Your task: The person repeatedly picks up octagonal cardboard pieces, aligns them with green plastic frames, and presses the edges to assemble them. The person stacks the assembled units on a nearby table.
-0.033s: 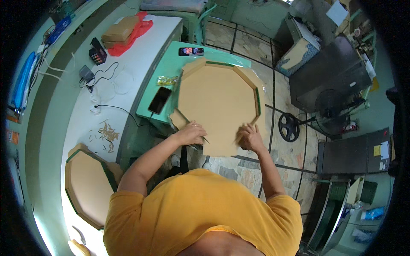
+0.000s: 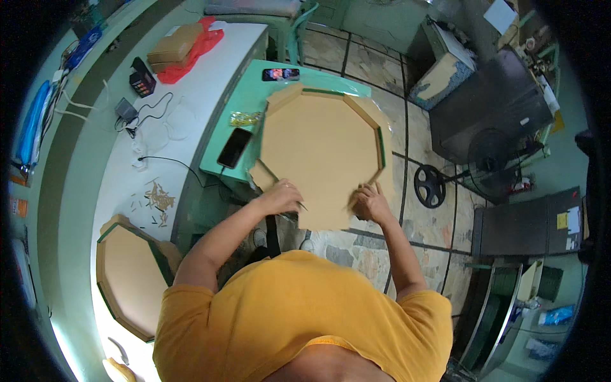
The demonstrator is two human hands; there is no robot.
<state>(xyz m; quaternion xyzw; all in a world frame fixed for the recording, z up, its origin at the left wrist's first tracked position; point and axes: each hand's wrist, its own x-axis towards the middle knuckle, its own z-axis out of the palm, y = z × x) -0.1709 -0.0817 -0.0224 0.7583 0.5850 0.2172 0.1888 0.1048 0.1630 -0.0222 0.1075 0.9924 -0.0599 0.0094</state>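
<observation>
One octagonal cardboard tray, brown, lying on the green table in front of you, its near part reaching past the table's edge toward your body; raised walls edged in green stand along the far and right sides, and a flat near flap extends between your two hands. One left hand, yours, at the tray's near-left corner: fingers bent over the cardboard's edge and touching it, the tray's panel lying ahead and to the right of them; whether they pinch it, you cannot tell. One right hand, yours, at the near-right corner: fingers curled against the folded edge, partly blurred, the panel ahead and to the left; firmness of grasp cannot be told. One dark phone, left of the tray, cable attached. One yellow packet, just beyond it. One phone with lit screen, near the far edge. One second cardboard tray, on the white table at your left.
</observation>
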